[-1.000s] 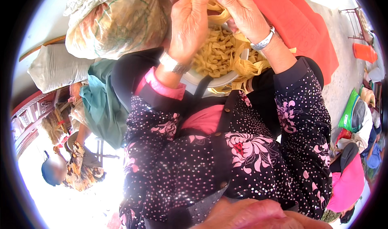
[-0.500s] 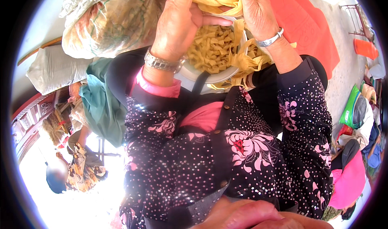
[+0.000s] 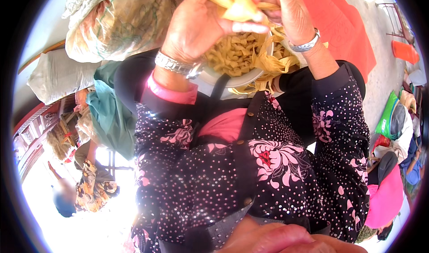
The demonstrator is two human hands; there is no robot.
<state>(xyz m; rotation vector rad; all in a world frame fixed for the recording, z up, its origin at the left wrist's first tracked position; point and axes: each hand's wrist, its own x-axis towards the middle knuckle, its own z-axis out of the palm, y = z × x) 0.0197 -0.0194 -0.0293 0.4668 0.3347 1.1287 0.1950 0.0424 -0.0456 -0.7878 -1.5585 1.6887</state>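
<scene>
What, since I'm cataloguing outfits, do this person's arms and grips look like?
Black sleeves carry pale dots, pink flowers and dark cuffs. A pink inner cuff shows on the left, near a silver linked band; the right wrist wears a silver bangle. Left grip and right grip are gloveless.

left hand (image 3: pixel 192 27) raised, thumb (image 3: pixel 245 27) extended rightward | right hand (image 3: pixel 296 20) close beside, fingers (image 3: pixel 274 16) curled | forearms (image 3: pixel 325 61) reaching forward

The light is strong, and the background (image 3: pixel 96 228) at the lower left is burned to plain white. The yellow strip (image 3: pixel 241 8) is pale from glare and slightly blurred. Near the outer edge, straight lines bend and purple fringes appear.
</scene>
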